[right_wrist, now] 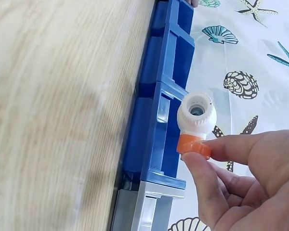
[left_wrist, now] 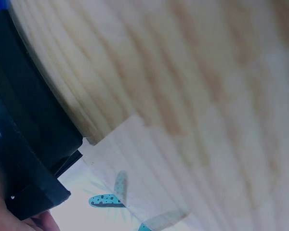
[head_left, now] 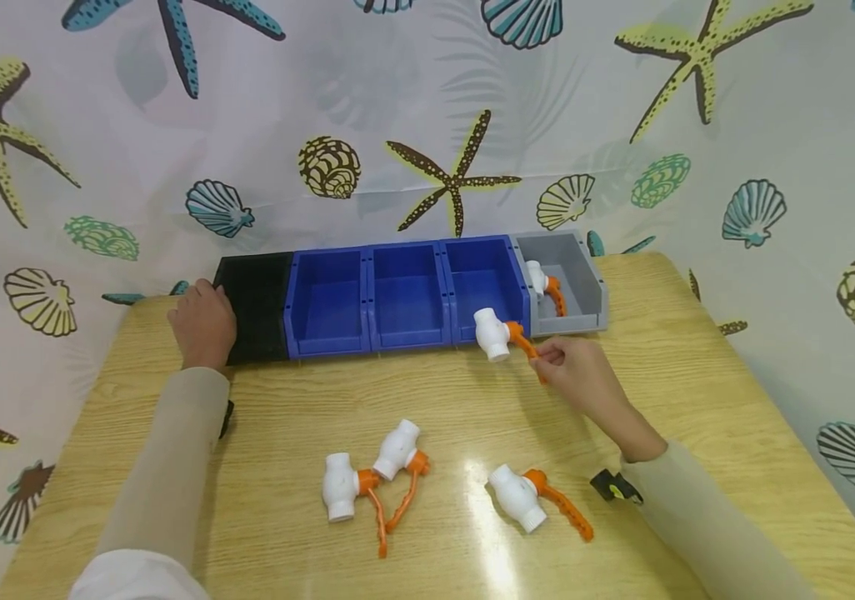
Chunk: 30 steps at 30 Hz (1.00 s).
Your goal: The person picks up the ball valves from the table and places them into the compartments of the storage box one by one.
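Observation:
My right hand pinches the orange handle of a white ball valve between thumb and fingers, at the front edge of the rightmost blue bin. Seen from the right wrist, the valve shows its open round end, and the thumb and forefinger grip the orange part. At the far left, my left hand grips the outer side of the black bin. The left wrist view shows only part of that hand at the bin's corner; most of its fingers are hidden.
Another ball valve lies in the grey bin at the right end of the row. Two more blue bins stand between the black and rightmost blue ones. On the wooden table lie three valves, one near the right forearm.

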Each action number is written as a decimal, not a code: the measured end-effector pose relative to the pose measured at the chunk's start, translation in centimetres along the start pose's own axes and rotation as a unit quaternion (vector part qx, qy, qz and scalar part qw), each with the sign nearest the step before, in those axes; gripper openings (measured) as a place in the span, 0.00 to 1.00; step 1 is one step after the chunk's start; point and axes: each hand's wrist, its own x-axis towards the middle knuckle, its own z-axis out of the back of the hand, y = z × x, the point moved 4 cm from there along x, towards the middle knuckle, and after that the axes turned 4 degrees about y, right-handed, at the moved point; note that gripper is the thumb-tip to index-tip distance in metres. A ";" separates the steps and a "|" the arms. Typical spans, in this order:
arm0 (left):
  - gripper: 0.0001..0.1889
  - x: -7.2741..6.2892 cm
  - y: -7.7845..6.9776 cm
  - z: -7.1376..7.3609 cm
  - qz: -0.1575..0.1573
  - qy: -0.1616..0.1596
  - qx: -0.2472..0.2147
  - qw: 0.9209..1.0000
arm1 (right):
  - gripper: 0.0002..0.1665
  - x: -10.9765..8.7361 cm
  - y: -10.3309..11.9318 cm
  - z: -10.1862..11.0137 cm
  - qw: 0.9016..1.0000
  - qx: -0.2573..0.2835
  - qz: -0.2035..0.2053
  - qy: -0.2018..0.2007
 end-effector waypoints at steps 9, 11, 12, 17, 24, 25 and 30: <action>0.23 -0.1 0.1 0.1 0.000 0.008 0.001 1.000 | 0.09 1.6 0.6 0.0 1.000 -0.001 0.007 -0.014; 0.23 -0.1 0.0 0.2 0.000 0.006 -0.002 1.000 | 0.09 1.8 0.7 -0.1 1.000 0.001 0.006 -0.015; 0.23 -0.2 -0.1 0.2 0.000 0.005 -0.004 1.000 | 0.08 2.0 0.6 -0.1 1.000 0.001 0.006 -0.015; 0.23 -0.2 -0.2 0.3 -0.004 -0.007 -0.012 1.000 | 0.08 2.6 0.4 -0.3 1.000 0.013 0.001 -0.014; 0.23 0.0 -0.2 0.2 -0.003 -0.002 -0.015 1.000 | 0.09 3.7 0.3 -0.6 0.999 0.027 -0.021 -0.016; 0.23 0.0 -0.2 0.2 -0.002 0.000 -0.014 1.000 | 0.08 3.9 0.4 -0.6 0.999 0.027 -0.023 -0.016; 0.23 0.0 -0.1 0.2 0.004 0.015 -0.010 1.000 | 0.09 4.6 1.0 -0.5 0.999 0.013 -0.025 -0.018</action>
